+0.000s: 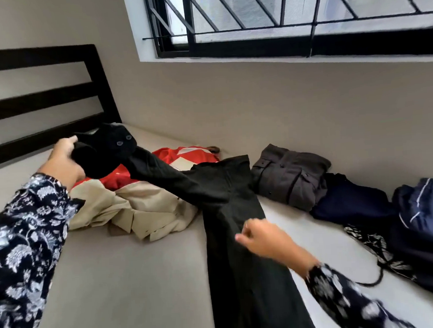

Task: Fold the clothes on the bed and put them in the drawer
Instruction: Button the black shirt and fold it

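A grey bed (pixel 121 283) fills the view, set against a beige wall under a barred window (pixel 290 14), with a dark slatted headboard (pixel 39 98) at the far left.

Nearest, black trousers (pixel 242 263) run lengthwise up the mattress. The right hand (pixel 263 239) lies on them about midway, blurred; its fingers look curled at the cloth, though whether they pinch it I cannot tell. Along the right edge sit folded garments: a navy pile (pixel 426 217) and, farther back, a grey buttoned shirt (pixel 289 177).

Farther up, the left hand (pixel 63 160) grips the bunched waistband end of the trousers, lifted off the bed, fingers wrapped round the cloth. Beneath that raised stretch lie a crumpled beige garment (pixel 137 209) and a red one (pixel 184 153), both unfolded.

The likely trouble: the raised trousers drape across the loose heap, so pulling them straight may drag the beige piece along or leave the legs twisted, giving a crooked fold. A sweep rightwards could also nudge the grey shirt out of shape. No drawer is in view.
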The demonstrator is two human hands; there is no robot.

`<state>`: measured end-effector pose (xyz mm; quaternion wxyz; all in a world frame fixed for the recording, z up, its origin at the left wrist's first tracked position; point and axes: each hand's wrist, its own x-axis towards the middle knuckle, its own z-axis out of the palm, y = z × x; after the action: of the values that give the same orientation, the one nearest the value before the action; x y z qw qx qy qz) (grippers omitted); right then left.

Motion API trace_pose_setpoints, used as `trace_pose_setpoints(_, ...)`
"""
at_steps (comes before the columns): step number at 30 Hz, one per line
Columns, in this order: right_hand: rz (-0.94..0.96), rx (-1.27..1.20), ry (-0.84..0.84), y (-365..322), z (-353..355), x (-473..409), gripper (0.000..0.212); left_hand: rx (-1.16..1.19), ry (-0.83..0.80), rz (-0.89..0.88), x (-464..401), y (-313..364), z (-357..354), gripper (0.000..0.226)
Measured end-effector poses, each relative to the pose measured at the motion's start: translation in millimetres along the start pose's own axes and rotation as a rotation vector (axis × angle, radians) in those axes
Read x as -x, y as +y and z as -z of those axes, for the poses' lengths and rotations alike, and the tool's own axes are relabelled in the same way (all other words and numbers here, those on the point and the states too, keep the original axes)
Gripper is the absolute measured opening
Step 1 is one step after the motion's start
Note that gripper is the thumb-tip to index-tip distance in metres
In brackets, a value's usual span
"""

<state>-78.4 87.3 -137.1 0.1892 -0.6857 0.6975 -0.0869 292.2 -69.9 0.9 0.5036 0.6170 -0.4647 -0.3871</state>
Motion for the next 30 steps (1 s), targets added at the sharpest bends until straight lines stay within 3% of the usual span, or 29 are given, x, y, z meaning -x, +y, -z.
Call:
trace_pose_setpoints(2,-0.042,-0.026,0.095,1.8,6.4,-45.7,0.035,0.258,-0.038,0.095,-4.1,-4.5,-1.3,0.020)
trace_pose_setpoints(3,-0.040,-0.036,0.113,1.4,8.5,-64.3,0.047,0.363,-0.012,0.178,-15.4,-8.4,1.4,0.010)
trace_pose_setpoints(5,-0.052,-0.020,0.067,-3.8,1.2,-94.6,0.068,0.413,-0.071,0.191,-17.8,-15.0,10.9,0.026)
trace_pose_setpoints(10,-0.058,0.127,-0.180,-20.6,-59.0,-118.7,0.076,0.092,-0.107,0.343,-30.5,-67.4,58.8,0.036)
trace_pose_setpoints(15,-0.080,0.207,-0.128,-19.9,-81.2,-129.2,0.076,-0.173,-0.003,0.579,-29.8,-151.4,99.1,0.025)
trace_pose_setpoints(18,-0.091,0.242,-0.161,-18.6,-79.9,-132.0,0.076,-0.424,0.205,0.439,-16.2,-177.3,83.6,0.055)
trace_pose_setpoints(22,-0.081,0.315,-0.159,-22.3,-82.5,-137.6,0.077,-0.653,0.252,0.325,13.1,-202.0,61.0,0.102)
trace_pose_setpoints(27,-0.072,0.330,-0.172,-33.8,-82.8,-137.9,0.077,-0.837,0.083,0.341,42.5,-238.3,43.7,0.127)
trace_pose_setpoints(30,-0.063,0.322,-0.176,-33.8,-83.6,-136.1,0.078,-0.876,0.196,0.320,34.0,-246.2,37.3,0.128)
